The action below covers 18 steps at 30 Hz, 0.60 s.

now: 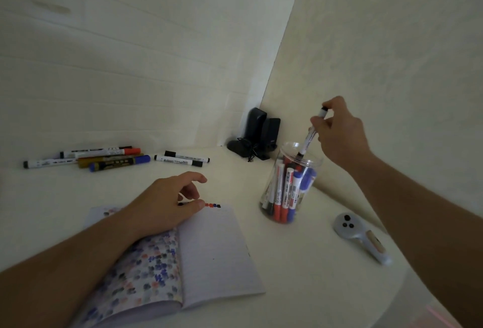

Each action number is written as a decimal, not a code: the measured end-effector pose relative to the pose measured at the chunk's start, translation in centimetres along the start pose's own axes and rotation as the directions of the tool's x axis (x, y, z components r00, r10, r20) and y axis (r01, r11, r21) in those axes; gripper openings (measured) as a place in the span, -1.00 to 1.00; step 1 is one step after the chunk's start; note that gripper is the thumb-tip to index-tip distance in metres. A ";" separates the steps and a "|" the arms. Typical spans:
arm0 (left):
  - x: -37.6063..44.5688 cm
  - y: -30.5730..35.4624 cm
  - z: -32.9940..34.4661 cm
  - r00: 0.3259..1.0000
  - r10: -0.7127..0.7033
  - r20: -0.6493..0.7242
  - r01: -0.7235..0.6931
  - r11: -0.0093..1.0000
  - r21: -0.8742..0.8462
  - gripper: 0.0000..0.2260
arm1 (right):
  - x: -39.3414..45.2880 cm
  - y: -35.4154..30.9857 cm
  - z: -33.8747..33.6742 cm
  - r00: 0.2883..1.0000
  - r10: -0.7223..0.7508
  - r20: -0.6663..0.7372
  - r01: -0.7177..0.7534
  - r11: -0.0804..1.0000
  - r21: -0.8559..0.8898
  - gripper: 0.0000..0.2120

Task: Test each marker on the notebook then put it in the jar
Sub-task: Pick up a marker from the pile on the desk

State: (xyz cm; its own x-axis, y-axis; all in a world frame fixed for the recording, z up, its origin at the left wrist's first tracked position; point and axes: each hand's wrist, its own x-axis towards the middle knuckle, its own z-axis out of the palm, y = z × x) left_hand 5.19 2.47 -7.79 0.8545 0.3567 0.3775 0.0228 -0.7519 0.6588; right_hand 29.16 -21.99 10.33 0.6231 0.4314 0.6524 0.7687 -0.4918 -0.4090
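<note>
Right hand [337,131] pinched a black-tipped marker [309,135] by its upper end — long axis steep, lower tip just inside the jar [290,183] mouth, straight below the fingers. Left hand [167,202] rested loosely curled on the notebook [217,249], left of the jar — holding nothing.

Left hand [167,203] covers the top-left of the notebook [209,252] page, so some test marks are hidden. Marker labels in the jar [290,183] and in the pile [104,159] at 10 o'clock are too blurry to read. Both forearms run off the frame's edge. Bench [313,275] is cut off at 5 o'clock.
</note>
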 end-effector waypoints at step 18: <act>-0.2 0.4 -0.2 1.000 -0.003 0.000 0.003 1.000 -0.007 -0.69 | -2.3 0.2 3.0 0.958 0.167 0.233 -0.119 0.971 -0.207 -0.74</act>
State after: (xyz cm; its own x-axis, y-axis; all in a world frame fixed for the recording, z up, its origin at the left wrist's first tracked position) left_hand 4.87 2.19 -7.45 0.8544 0.3590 0.3757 0.0216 -0.7469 0.6646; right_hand 28.30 -20.81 6.81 0.7592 0.5070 0.4081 0.6422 -0.6856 -0.3429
